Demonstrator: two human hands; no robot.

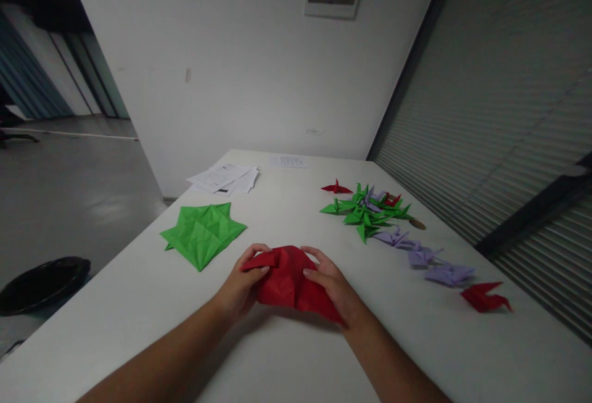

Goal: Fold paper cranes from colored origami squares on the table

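Between both hands is a sheet of red origami paper (291, 279), creased and bulging up in the middle. My left hand (245, 282) grips its left side, thumb on the near face and fingers behind. At the opposite side my right hand (330, 286) pinches the paper in the same way. The lower right corner of the sheet hangs along my right wrist. Left of my hands, creased green paper (203, 230) lies on the white table (161, 335) with its points spread out.
Several green paper cranes (365, 211) pile up at the right, mixed with purple and red ones. Purple cranes (420, 255) trail toward a red crane (485, 297) near the right edge. Printed sheets (222, 176) lie at the back left. A black-lined bin (44, 282) stands left of the table.
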